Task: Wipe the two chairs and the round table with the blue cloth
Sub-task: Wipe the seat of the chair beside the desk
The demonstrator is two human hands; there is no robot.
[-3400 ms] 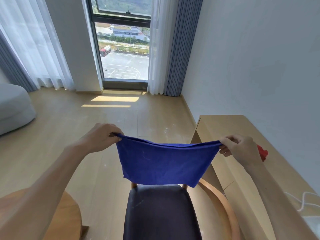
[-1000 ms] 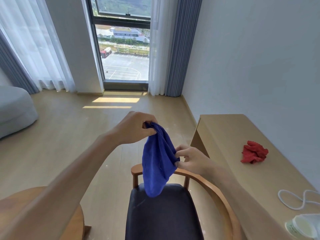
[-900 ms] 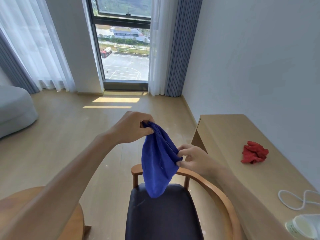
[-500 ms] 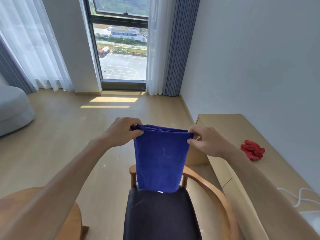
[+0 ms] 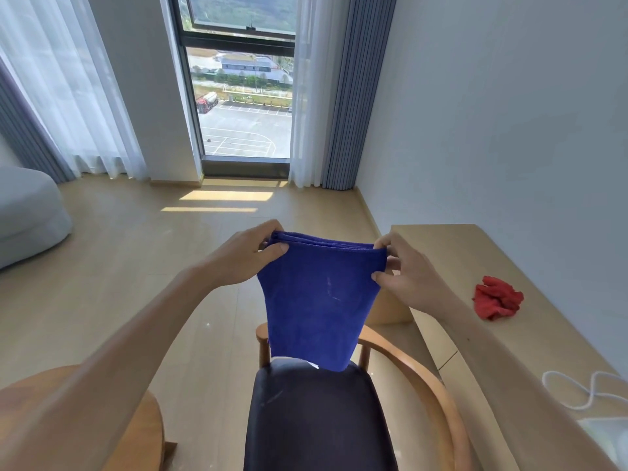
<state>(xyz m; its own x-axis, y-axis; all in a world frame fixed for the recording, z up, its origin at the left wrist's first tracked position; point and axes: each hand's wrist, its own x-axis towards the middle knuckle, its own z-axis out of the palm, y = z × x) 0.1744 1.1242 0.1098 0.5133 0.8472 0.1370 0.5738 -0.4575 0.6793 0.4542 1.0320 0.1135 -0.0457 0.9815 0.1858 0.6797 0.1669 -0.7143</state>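
Item: blue cloth [image 5: 319, 300], folded into several layers and hanging as a narrow panel in the air above the dark seat of the chair [image 5: 316, 419]. Its lower edge hung just over the seat's rear; whether it touched could not be told.

Holders: left hand [image 5: 244, 256], thumb and fingers pinched on the upper left corner; right hand [image 5: 404, 277], thumb and fingers pinched on the upper right corner. Both were clamped on the folded top edge, the layers stacked between them.

Adjacent: round table [image 5: 136, 436], only its rim visible at lower left, partly hidden by the left forearm. A second chair was not in view. Red cloth [image 5: 496, 300] lay crumpled on the long wooden desk [image 5: 458, 260] at right, well apart from the blue one; a white cord [image 5: 577, 392] lay nearer on the same desk.

Risks, as judged: the stacked layers might slip apart if either pinch loosened, undoing the fold; a loosely bunched cloth would probably wipe the seat unevenly. No wiping appeared begun on any surface.

Change from half a second earlier: little. The hands held the same corners at the same spread, and the panel hung likewise; only the camera's framing had shifted slightly.
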